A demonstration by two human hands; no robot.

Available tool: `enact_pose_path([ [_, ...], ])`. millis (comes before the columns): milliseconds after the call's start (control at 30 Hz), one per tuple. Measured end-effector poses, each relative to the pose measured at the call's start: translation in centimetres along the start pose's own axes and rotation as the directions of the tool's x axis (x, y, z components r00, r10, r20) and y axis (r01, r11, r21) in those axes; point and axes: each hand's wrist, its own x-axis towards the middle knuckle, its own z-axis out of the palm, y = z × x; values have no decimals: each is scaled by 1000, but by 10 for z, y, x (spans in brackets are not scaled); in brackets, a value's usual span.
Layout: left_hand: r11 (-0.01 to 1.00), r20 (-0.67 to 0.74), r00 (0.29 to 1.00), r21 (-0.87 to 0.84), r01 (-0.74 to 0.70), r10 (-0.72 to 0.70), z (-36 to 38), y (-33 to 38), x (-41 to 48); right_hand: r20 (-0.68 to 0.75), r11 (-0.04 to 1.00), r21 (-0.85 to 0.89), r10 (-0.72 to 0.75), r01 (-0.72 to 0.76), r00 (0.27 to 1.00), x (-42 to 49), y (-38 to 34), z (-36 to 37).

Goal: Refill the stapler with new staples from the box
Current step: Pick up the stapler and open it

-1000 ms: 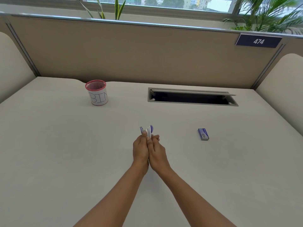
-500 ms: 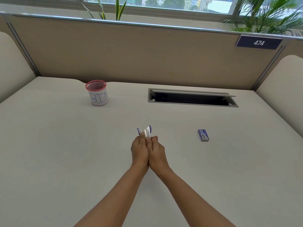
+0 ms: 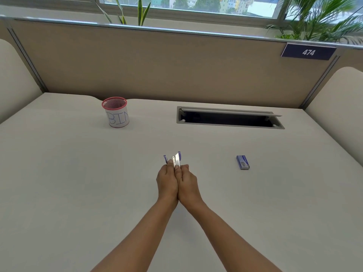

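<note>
A small purple stapler (image 3: 175, 159) with a silver metal track is held up over the middle of the desk, its parts spread apart like a fan above my fingers. My left hand (image 3: 166, 180) and my right hand (image 3: 187, 183) press side by side and both grip its lower end, which they hide. The blue staple box (image 3: 243, 162) lies flat on the desk to the right, well apart from my hands; I cannot tell whether it is open or closed.
A red mesh cup (image 3: 115, 112) with a white label reading BIN stands at the back left. An open cable slot (image 3: 228, 119) is set into the desk (image 3: 78, 173) at the back. Beige partition walls enclose the desk behind and at both sides.
The stapler's parts have spread a little wider apart. My hands have stayed in nearly the same spot.
</note>
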Motion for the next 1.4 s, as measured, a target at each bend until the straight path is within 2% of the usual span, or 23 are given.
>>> enact_pose_path([
  [200,999,32,999,-50,-2,4,0,4,1,68,1000,26,14,-16,998,1,0,-2],
  [333,988,82,993,-125,90,-80,-2,9,0,223,940,274,144,-204,964,2,-4,-6],
  [400,986,89,992,-131,105,-94,-3,11,0,278,908,343,149,-243,949,1,-8,-10],
  [567,996,88,994,-60,71,-66,-4,14,2,169,975,175,111,-140,979,2,-6,-14],
  [667,997,80,995,-48,57,-53,-4,12,4,98,999,46,15,-20,995,2,-3,-8],
  [833,994,137,991,-112,20,-5,-3,8,4,44,995,-51,-85,87,995,0,1,-3],
  [933,985,131,991,-162,50,-28,-1,7,1,11,980,-152,-132,132,991,-1,2,-4],
  [1033,994,120,993,-106,8,5,0,8,0,-5,951,-264,-169,161,986,-1,3,-6],
  [1200,1000,112,993,-7,-28,29,1,9,0,-4,990,-101,-99,98,995,-1,2,-5],
  [1400,994,50,994,39,-103,101,3,11,-1,-63,997,-30,-68,66,996,-1,1,-1],
])
